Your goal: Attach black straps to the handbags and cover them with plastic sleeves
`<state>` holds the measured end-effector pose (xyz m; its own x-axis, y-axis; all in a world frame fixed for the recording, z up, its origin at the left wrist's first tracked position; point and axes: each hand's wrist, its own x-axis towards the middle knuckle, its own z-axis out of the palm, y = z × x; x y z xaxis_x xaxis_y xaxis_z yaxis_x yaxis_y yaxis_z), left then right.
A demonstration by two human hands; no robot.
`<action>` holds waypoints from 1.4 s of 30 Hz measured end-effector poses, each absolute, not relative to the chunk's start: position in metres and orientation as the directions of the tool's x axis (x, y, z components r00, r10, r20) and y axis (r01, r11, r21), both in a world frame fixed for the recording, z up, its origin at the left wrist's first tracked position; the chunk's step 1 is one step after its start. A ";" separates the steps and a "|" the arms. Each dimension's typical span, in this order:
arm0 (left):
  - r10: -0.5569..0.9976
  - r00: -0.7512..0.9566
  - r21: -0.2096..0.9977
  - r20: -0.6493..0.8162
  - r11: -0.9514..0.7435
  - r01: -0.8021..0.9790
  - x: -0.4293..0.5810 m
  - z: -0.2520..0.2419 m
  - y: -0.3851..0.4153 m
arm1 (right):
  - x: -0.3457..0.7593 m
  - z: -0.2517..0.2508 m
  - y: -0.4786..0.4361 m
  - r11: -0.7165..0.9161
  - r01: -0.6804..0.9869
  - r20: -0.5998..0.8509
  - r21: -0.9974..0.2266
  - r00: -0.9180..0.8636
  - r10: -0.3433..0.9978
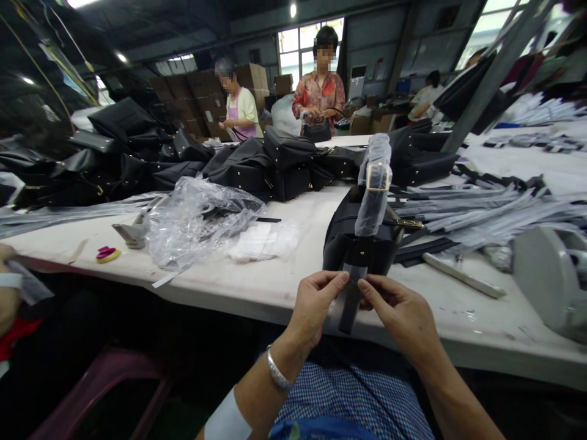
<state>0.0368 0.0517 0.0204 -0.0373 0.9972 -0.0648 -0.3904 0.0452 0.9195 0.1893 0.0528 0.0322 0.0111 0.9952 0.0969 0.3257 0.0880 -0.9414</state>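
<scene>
A black handbag [342, 223] stands at the table's front edge before me. Its black strap [351, 311] hangs down over the edge, with a piece of clear film [355, 272] around it. My left hand [316, 299] pinches the strap from the left between thumb and fingers. From the right, my right hand [398, 305] grips the same strap, its thumb on the film and its other fingers partly hidden behind. Above the bag, a gold buckle [378, 177] shows through a plastic wrapping.
Many black bags [243, 165] are heaped along the table's back. Crumpled clear plastic [192, 220] lies left of centre, near a tape roll [108, 254]. Wrapped straps [486, 208], a metal bar [463, 275] and a grey round device [545, 281] are at right. Other people work nearby.
</scene>
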 end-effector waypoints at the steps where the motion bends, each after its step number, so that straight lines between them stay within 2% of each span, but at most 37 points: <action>1: 0.998 -0.038 0.922 -0.058 0.039 -0.386 0.037 0.020 0.051 | 0.188 0.031 0.054 0.082 0.316 0.088 -0.945 0.004 0.996; 8: 1.000 -0.004 0.909 -0.014 0.011 -0.417 0.037 0.008 0.035 | 0.184 0.027 0.056 0.078 0.308 0.078 -0.948 -0.012 0.997; 16: 0.988 -0.148 0.955 -0.037 -0.009 -0.296 0.047 -0.007 0.031 | 0.179 0.030 0.058 0.116 0.340 0.129 -0.933 0.016 0.991; 28: 0.930 -0.331 0.976 0.159 -0.199 -0.092 0.051 -0.005 0.030 | 0.169 0.028 0.060 0.108 0.299 0.125 -0.948 0.040 0.991; 31: 0.887 -0.371 0.958 0.275 -0.286 0.025 0.050 -0.005 0.030 | 0.170 0.027 0.058 0.103 0.256 0.115 -0.961 0.030 0.993; 34: 0.790 -0.325 0.851 0.519 -0.444 0.280 0.046 -0.010 0.028 | 0.172 0.029 0.057 0.103 0.250 0.110 -0.963 0.015 0.994; 37: 0.663 -0.163 0.648 0.730 -0.597 0.472 0.038 -0.016 0.027 | 0.173 0.031 0.055 0.080 0.221 0.084 -0.972 0.007 0.996; 39: 0.618 -0.038 0.532 0.786 -0.643 0.550 0.031 -0.018 0.027 | 0.173 0.034 0.054 0.067 0.211 0.066 -0.975 -0.011 0.998; 42: 0.618 0.117 0.412 0.777 -0.640 0.648 0.021 -0.014 0.027 | 0.172 0.039 0.050 0.080 0.261 0.069 -0.962 -0.050 0.996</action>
